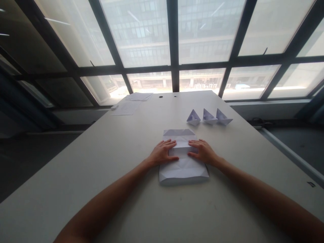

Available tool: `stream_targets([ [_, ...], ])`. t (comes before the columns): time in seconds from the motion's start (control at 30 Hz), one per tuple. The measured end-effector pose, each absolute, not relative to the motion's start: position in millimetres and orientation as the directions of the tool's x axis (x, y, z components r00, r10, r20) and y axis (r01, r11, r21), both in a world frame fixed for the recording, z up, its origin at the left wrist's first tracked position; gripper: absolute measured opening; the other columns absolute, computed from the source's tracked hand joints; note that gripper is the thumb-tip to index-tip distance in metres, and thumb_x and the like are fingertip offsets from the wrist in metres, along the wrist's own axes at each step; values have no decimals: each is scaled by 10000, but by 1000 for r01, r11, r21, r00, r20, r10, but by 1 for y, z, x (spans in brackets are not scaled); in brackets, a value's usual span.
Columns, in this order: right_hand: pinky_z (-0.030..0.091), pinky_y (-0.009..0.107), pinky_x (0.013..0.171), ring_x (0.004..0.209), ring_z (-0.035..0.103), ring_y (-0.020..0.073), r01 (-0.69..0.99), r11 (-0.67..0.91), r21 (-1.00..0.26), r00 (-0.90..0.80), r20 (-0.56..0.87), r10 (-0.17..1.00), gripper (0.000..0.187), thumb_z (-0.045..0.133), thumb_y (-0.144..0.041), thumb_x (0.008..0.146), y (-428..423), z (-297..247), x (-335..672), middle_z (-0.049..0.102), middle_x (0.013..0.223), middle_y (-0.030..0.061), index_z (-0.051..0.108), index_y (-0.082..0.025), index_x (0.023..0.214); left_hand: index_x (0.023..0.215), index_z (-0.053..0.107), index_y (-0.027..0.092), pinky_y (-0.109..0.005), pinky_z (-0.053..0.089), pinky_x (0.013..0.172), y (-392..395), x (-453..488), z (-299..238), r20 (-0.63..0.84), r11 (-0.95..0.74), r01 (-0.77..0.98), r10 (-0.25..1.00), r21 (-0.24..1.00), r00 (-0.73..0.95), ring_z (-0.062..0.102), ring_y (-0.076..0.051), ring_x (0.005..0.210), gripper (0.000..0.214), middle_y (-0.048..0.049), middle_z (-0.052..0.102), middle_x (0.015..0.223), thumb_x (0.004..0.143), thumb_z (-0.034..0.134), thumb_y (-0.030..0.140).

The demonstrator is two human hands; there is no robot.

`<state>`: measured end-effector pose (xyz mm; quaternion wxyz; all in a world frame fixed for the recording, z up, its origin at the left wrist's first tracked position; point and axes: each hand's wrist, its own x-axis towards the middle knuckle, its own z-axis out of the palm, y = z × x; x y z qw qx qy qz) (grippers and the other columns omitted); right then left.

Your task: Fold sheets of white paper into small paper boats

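A folded sheet of white paper [184,172] lies on the table in front of me, with creases across it and folded corners at its far and near ends. My left hand [164,152] rests on its left side, fingers stretched out and thumb apart. On the opposite side my right hand [202,152] lies on the paper in the same way, fingers spread. Between the two hands a raised fold runs across the middle of the sheet. The near edge of the paper lifts slightly off the table.
Three folded paper boats [209,117] stand in a row beyond the sheet, to the right. Loose white sheets [125,108] lie at the far left of the white table [106,148], near a small white item [114,107]. Large windows [149,33] rise behind the table.
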<state>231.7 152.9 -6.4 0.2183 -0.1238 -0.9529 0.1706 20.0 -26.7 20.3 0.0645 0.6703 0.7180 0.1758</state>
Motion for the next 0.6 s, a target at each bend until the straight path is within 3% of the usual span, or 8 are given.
stream_targets([
  [0.13,386,490,1068,1168,627,270,148,906,-396,-847,422,322,327,722,-302,819,156,-11,230,693,1218,76,714,-268,1145,1365,567,248,-451,311,1154,-26,20,18,200,28,931,974,364,-107,448,-291,1362,713,-47,545,1417,763,705,604],
  [0.3,426,432,1028,1092,671,233,123,902,-413,-837,445,318,162,686,-217,845,159,-12,230,739,1113,31,772,-303,952,1194,695,307,-362,423,1092,-22,17,12,238,44,893,957,448,-166,537,-216,1290,340,35,659,1272,868,650,395],
  [0.6,436,397,1002,1013,695,223,104,897,-430,-810,486,327,139,647,-212,875,157,-10,231,761,1040,33,769,-259,924,1022,765,310,-363,463,1047,-19,15,8,281,28,861,940,509,-196,600,-224,1217,198,23,706,1189,875,638,348],
])
